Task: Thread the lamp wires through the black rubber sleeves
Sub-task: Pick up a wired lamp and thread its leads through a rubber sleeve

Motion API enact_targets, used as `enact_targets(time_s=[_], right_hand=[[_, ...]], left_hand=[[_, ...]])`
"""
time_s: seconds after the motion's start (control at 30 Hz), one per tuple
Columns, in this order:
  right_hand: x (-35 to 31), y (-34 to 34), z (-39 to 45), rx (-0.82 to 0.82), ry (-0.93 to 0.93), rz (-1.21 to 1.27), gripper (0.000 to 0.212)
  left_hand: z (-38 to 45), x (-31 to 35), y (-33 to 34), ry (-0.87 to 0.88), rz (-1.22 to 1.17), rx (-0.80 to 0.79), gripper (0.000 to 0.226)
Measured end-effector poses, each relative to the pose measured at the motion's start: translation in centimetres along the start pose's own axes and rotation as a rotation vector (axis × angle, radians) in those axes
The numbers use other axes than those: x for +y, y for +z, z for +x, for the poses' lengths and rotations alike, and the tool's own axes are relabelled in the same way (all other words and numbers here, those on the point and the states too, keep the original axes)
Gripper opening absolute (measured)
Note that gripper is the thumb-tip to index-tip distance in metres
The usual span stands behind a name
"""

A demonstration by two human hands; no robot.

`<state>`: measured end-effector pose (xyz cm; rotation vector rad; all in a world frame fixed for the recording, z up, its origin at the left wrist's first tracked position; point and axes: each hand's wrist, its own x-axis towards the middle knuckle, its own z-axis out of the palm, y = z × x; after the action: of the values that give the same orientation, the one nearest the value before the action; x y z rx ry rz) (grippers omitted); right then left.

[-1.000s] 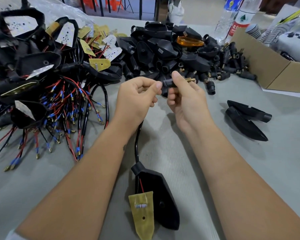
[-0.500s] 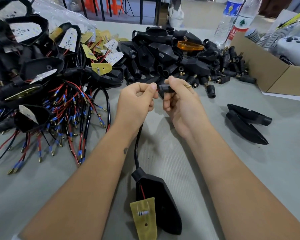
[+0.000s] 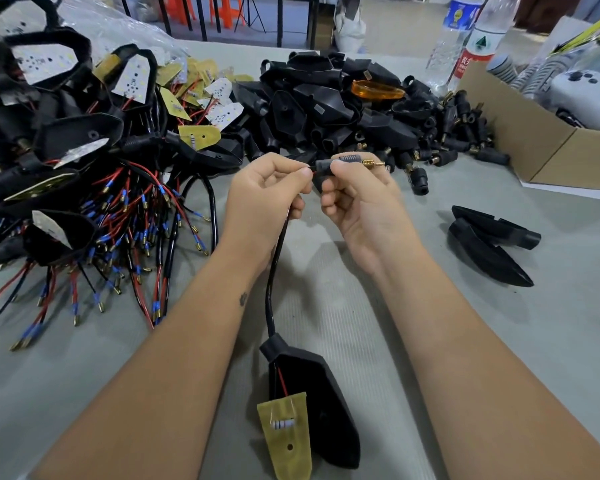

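My right hand (image 3: 357,202) pinches a short black rubber sleeve (image 3: 326,167) with a brass threaded stud (image 3: 373,163) sticking out to the right. My left hand (image 3: 267,192) pinches the red and black wire ends right at the sleeve's left opening. From that hand a black cable (image 3: 274,271) hangs down to a black lamp housing (image 3: 319,407) lying on the table, with a yellow circuit board (image 3: 286,431) beside it.
A heap of wired lamp housings (image 3: 70,161) with red and blue leads fills the left. Bare black housings and sleeves (image 3: 343,109) are piled behind my hands. Two black shells (image 3: 489,247) lie at the right, near a cardboard box (image 3: 534,140) and water bottles (image 3: 465,36).
Both hands stayed close together in front of the pile. The wire ends now show at the sleeve's left opening, and the sleeve is turned so the brass stud points right.
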<state>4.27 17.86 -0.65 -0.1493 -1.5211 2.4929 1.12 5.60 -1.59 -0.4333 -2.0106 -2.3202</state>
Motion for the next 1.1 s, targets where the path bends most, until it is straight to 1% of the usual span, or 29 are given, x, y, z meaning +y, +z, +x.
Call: enact_targets(time_s=[0.1,0.2,0.27,0.33,0.4,0.47,0.53,0.63,0.77,0.9,0.97,1.03,1.1], right_hand=[[0.03,-0.05,-0.01,0.012,-0.011,-0.009,0.020],[-0.06,-0.15,0.06,0.025,0.002,0.005,0.023],[-0.14,-0.26,0.10,0.027,0.014,0.009,0.024],[-0.21,-0.35,0.10,0.011,0.020,-0.006,0.025],[-0.19,-0.29,0.08,-0.011,0.012,-0.037,0.021],[-0.06,-0.14,0.10,-0.014,-0.002,-0.067,0.012],[0.09,-0.02,0.13,0.007,-0.015,-0.078,0.004],[0.21,-0.03,0.12,0.024,-0.042,-0.074,0.014],[0.28,-0.01,0.11,0.070,-0.071,-0.117,0.010],[0.37,0.06,0.11,0.105,-0.066,-0.140,0.016],[0.43,0.09,0.11,0.106,-0.059,-0.117,0.015],[0.42,0.10,0.18,0.112,-0.054,-0.100,0.012],[0.37,0.04,0.29,0.123,-0.048,-0.092,0.011]], left_hand=[[0.00,-0.05,-0.13,0.094,0.091,-0.026,0.012],[-0.04,-0.06,0.04,0.169,0.171,-0.062,0.016],[-0.04,-0.08,0.14,0.188,0.215,-0.081,0.018],[0.04,-0.11,0.10,0.122,0.187,-0.090,0.019],[0.18,-0.17,0.11,0.013,0.089,-0.084,0.021],[0.34,-0.26,0.19,-0.074,0.001,-0.043,0.023],[0.51,-0.37,0.23,-0.123,-0.074,0.002,0.023],[0.68,-0.50,0.25,-0.158,-0.141,0.040,0.022],[0.66,-0.46,0.39,-0.189,-0.166,0.071,0.017],[0.56,-0.46,0.18,-0.137,-0.133,0.050,0.012],[0.48,-0.46,0.16,-0.126,-0.108,0.044,0.011],[0.46,-0.43,0.31,-0.146,-0.105,0.048,0.012],[0.52,-0.40,0.55,-0.193,-0.152,0.059,0.015]])
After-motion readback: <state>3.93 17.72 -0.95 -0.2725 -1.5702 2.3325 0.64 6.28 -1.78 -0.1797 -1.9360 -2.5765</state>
